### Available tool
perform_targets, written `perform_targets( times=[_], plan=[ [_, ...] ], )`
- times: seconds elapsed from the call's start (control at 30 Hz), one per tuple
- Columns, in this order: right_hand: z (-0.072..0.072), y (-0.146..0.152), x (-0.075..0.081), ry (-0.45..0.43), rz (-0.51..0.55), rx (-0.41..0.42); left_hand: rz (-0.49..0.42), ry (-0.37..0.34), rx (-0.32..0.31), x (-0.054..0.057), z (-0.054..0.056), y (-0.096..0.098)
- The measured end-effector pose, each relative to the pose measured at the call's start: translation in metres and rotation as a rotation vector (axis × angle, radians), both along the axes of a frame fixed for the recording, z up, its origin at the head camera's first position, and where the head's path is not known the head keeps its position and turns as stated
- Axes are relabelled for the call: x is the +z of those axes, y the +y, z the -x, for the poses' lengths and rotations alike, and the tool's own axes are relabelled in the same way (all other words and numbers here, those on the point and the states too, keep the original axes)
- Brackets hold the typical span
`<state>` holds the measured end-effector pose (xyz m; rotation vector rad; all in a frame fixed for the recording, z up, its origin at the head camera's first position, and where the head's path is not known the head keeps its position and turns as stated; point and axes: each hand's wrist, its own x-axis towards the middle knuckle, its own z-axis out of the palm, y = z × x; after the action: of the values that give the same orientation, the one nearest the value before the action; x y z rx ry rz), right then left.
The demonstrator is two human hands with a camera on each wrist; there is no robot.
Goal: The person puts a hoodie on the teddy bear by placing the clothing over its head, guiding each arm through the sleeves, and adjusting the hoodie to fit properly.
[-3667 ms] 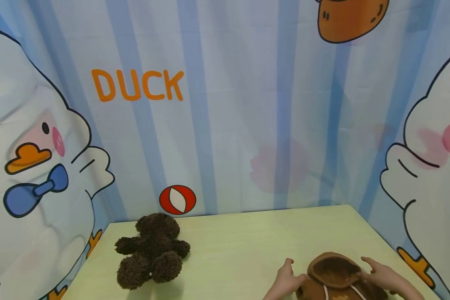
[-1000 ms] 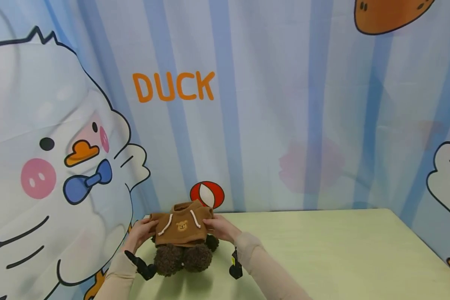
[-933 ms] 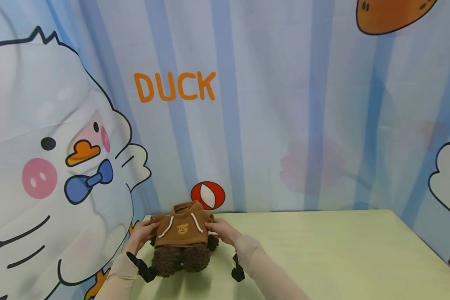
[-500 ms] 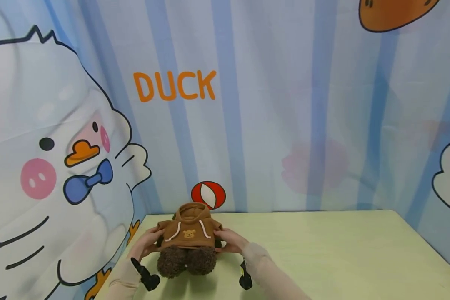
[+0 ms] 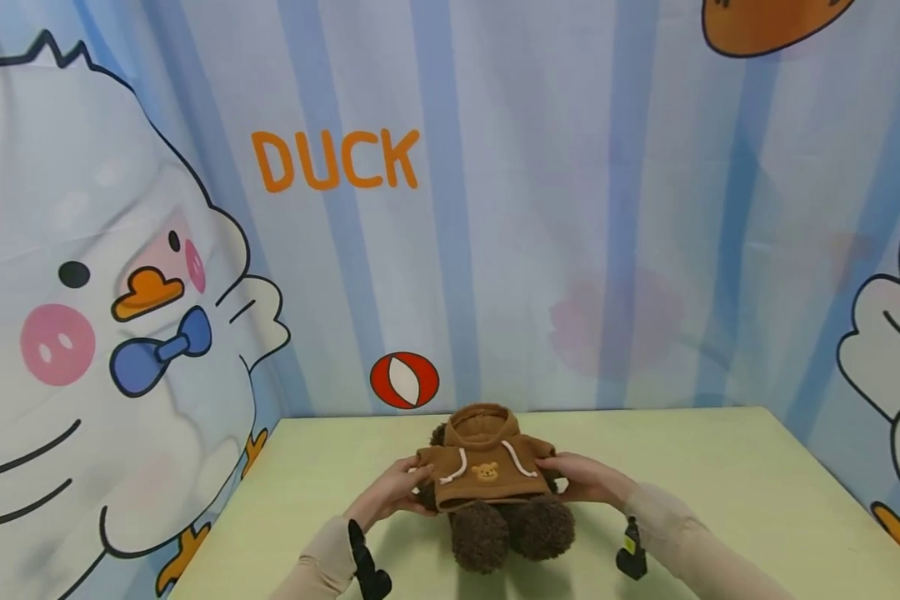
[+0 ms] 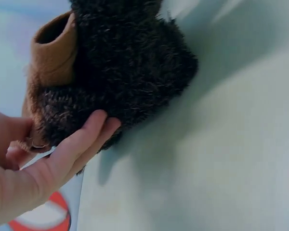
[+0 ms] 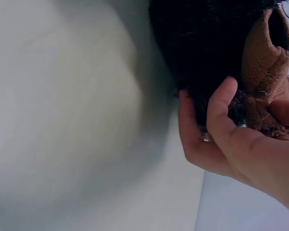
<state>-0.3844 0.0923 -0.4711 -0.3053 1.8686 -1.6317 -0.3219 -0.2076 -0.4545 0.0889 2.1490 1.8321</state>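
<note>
A small brown hoodie (image 5: 487, 458) with white drawstrings and a bear-face patch lies over the front of a dark curly teddy bear (image 5: 546, 527). The bear's legs show below the hem; the hood hides most of its head. My left hand (image 5: 390, 490) pinches the hoodie's sleeve on the left, and in the left wrist view its other fingers (image 6: 94, 127) rest along the bear's dark arm. On the opposite side my right hand (image 5: 588, 479) pinches the other sleeve; the right wrist view shows its remaining fingers (image 7: 221, 103) curled against the bear's fur (image 7: 202, 43).
A pale yellow-green table (image 5: 690, 475) lies beneath the bear. Behind it hangs a blue striped curtain (image 5: 525, 208) printed with ducks, lettering and a red ball. Black wrist cameras (image 5: 632, 550) hang below the sleeves.
Earlier the bear lay alone at the left while my hands were at the hoodie on the right. In the last second, both hands have moved bear and hoodie rightward together to mid-table.
</note>
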Motion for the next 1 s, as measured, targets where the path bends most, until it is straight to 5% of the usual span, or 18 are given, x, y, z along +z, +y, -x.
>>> perform_targets(
  times=[0.23, 0.33, 0.4, 0.5, 0.57, 0.63, 0.77, 1.0],
  plan=[
    [-0.030, 0.052, 0.012, -0.085, 0.001, 0.053, 0.044, 0.037, -0.029, 0.000, -0.014, 0.042],
    [-0.040, 0.059, 0.015, -0.029, -0.041, 0.084, 0.171, 0.164, 0.015, 0.004, -0.022, 0.046],
    [-0.046, 0.060, 0.020, 0.121, -0.120, 0.080, 0.343, 0.353, 0.070, 0.007, -0.026, 0.051],
    [-0.057, 0.060, 0.029, 0.517, -0.305, 0.038, 0.635, 0.698, 0.181, 0.013, -0.031, 0.063],
    [-0.063, 0.060, 0.036, 0.765, -0.408, -0.008, 0.753, 0.902, 0.206, 0.020, -0.035, 0.072],
    [-0.070, 0.059, 0.043, 0.952, -0.474, -0.022, 0.800, 1.057, 0.162, 0.026, -0.037, 0.079],
    [-0.077, 0.060, 0.051, 1.036, -0.440, 0.082, 0.844, 1.210, -0.052, 0.033, -0.040, 0.091],
    [-0.076, 0.065, 0.038, 1.003, -0.312, 0.310, 1.000, 1.148, -0.360, 0.034, -0.040, 0.094]
  ],
)
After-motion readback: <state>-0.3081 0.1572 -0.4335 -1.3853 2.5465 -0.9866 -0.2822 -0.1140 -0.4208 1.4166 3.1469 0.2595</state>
